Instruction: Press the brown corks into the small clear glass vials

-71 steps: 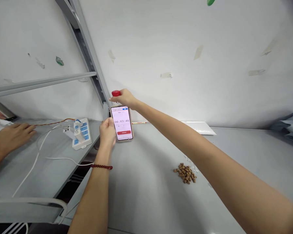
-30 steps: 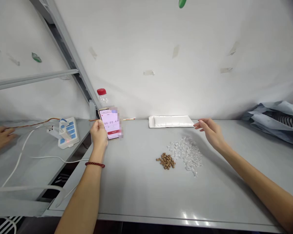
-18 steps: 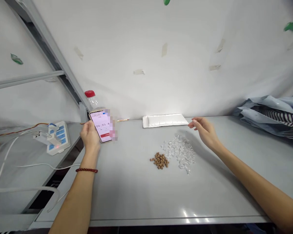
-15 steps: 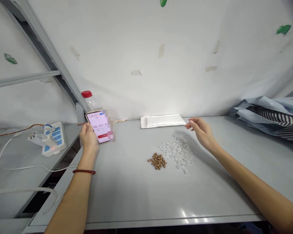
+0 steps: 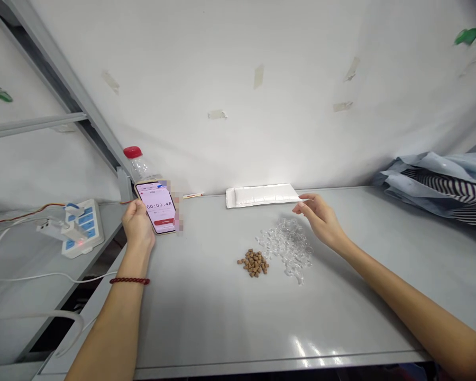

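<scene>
My left hand (image 5: pixel 138 225) is closed at the left edge of a smartphone (image 5: pixel 161 206), which is tilted up with a timer at 00:03:48 on its screen. The fingers behind the phone are hidden. My right hand (image 5: pixel 319 217) hovers above the far right side of a loose pile of small clear plastic pieces (image 5: pixel 289 246), thumb and forefinger apart, with nothing visible between them. Left of that pile lies a smaller heap of short brown pellets (image 5: pixel 254 263). A white padded packet (image 5: pixel 264 194) lies flat against the wall, just left of my right fingertips.
A clear bottle with a red cap (image 5: pixel 133 152) stands behind the phone. A white and blue power strip (image 5: pixel 83 230) with cables sits at the left. Blue bags with striped cloth (image 5: pixel 444 185) lie at the far right. A thin stick (image 5: pixel 193 196) rests by the wall.
The view has shifted slightly. My right hand has come a little lower and nearer the clear pile. My left hand stays at the phone, whose timer has advanced.
</scene>
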Motion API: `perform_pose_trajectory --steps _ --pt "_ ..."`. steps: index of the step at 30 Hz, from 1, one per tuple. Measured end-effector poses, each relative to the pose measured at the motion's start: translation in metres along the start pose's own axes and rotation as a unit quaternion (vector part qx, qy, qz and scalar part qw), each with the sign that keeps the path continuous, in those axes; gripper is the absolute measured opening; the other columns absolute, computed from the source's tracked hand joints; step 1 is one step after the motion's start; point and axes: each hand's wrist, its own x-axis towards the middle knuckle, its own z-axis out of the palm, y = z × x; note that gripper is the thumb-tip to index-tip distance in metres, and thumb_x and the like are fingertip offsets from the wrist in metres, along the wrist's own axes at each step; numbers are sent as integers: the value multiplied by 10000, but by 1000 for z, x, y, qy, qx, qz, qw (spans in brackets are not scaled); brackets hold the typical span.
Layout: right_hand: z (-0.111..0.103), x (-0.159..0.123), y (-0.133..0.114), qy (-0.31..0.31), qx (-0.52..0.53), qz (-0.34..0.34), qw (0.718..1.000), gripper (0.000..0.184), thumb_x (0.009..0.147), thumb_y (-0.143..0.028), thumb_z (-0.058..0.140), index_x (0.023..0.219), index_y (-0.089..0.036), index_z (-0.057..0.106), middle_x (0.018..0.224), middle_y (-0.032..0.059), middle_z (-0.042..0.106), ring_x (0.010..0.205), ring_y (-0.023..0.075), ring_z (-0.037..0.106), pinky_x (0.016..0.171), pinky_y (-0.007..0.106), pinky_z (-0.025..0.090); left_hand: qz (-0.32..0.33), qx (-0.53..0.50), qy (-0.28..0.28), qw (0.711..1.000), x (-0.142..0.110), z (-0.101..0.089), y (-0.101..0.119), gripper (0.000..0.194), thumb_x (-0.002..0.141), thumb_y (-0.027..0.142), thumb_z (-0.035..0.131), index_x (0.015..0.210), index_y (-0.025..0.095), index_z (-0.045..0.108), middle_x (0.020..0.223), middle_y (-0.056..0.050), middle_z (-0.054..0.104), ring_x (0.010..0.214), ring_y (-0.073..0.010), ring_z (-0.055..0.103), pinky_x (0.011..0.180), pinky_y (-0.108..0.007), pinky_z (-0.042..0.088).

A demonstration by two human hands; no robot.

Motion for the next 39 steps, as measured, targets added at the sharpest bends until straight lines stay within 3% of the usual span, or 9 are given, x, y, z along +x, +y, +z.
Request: perform_pose_trajectory --steps 15,20,22,24,26,29,32,35,39 --pt "0 2 3 9 -26 -2 1000 371 895 -525 479 1086 -209 497 846 59 677 847 223 618 771 374 447 25 59 41 997 -9 4 1 329 916 321 571 1202 160 553 1193 -94 588 991 -216 614 825 -417 537" --pt "-2 2 2 19 -17 -5 1000 367 899 -524 477 1085 -208 502 844 51 680 847 213 623 785 367 453 125 142 99 977 -18 -3 18 176 945 275 480 973 127 572 1031 -103 611 997 -274 592 896 -512 458" --pt "-2 2 -1 21 -19 -4 1000 365 904 -519 471 1095 -210 501 860 52 683 860 212 622 785 364 452 200 174 122 957 -31 -2 30 92 906 218 513 976 158 517 1141 -121 563 1161 -327 482 1021 -562 318" --pt "-2 0 -4 22 -20 -7 1000 354 913 -506 462 1102 -209 502 876 56 684 876 214 621 777 359 452 272 191 105 937 -50 8 40 235 841 146 562 1060 166 478 1274 -139 488 1267 -330 372 1066 -547 259" --pt "-3 -4 -9 17 -28 -12 999 325 919 -481 462 1081 -205 518 881 56 683 874 212 622 757 348 453 319 202 31 926 -76 25 47 299 809 131 570 1095 169 490 1234 -124 520 1223 -303 431 1023 -497 342" --pt "-4 -13 -15 -12 -64 -32 997 250 909 -429 496 963 -197 571 885 55 675 829 200 618 677 310 456 347 227 -227 881 -120 52 52 120 812 197 567 925 208 602 896 -30 648 846 -216 616 756 -360 504" --pt "-4 -24 -21 -89 -110 -67 988 182 908 -354 510 890 -197 600 883 49 661 786 182 599 591 272 448 320 235 -514 761 -158 62 54 145 836 163 521 915 227 624 889 -28 665 885 -207 611 741 -335 518" --pt "-2 -34 -28 -172 -151 -144 963 136 922 -258 489 929 -180 600 856 54 634 756 170 580 654 296 468 277 238 -602 711 -178 56 54 220 847 112 488 989 228 608 946 -45 645 925 -202 581 782 -344 512" --pt "5 -43 -34 -227 -203 -248 920 168 938 -176 442 942 -161 609 848 82 604 806 198 536 705 331 464 295 276 -604 687 -186 50 48 184 846 149 536 1007 220 590 954 -55 609 896 -212 546 768 -356 493"
